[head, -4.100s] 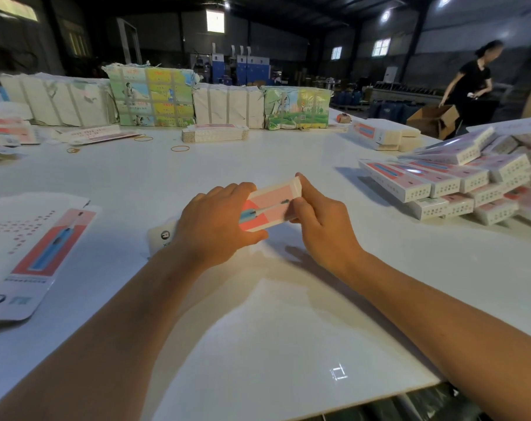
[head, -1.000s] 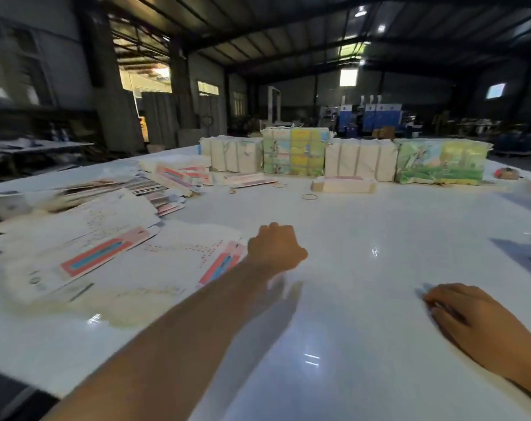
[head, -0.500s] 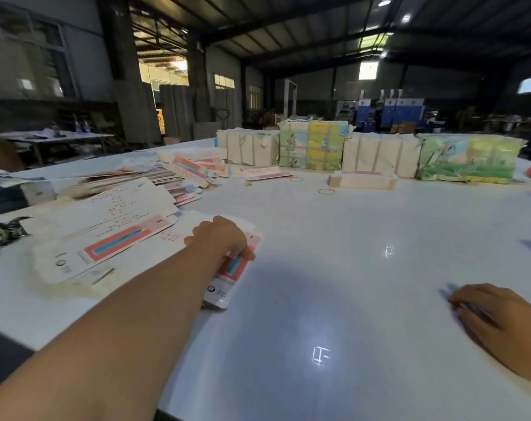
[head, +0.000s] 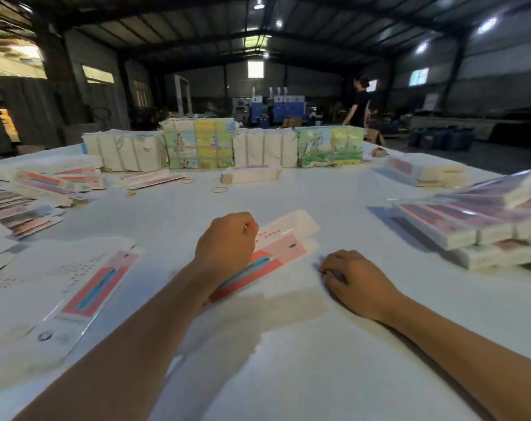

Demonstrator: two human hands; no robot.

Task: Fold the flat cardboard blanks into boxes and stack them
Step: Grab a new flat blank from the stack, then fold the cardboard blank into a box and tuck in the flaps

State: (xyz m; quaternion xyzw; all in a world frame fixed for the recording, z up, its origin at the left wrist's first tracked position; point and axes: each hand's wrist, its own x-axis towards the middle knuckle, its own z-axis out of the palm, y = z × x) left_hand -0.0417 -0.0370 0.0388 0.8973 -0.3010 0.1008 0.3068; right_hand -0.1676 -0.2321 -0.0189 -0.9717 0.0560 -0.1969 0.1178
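My left hand (head: 226, 247) is curled in a grip on the near half of one flat blank (head: 281, 241), knuckles up; the blank lies on the tabletop (head: 334, 344) in front of me. Its long axis runs from about 7 o'clock, under my wrist, out to 2 o'clock, where the free white end pokes past my knuckles. My right hand (head: 353, 284) rests on the tabletop at roughly 4 o'clock from that free end, near but not touching it, fingers loosely curled, holding nothing. It is the hand nearer the free end, so I judge it is the one to come across at about 10 o'clock and take that end for the first fold.

Hard to make out: my left fingers (head: 246, 226) hide the edge they grip, so I can't tell how many layers they pinch. The forearm covers the blank's near end. Right fingertips are blurred.

More blanks (head: 84, 287) lie at 9 o'clock. The stack of finished boxes (head: 470, 226) sits at 3 o'clock, cut off by the frame edge and motion-smeared.
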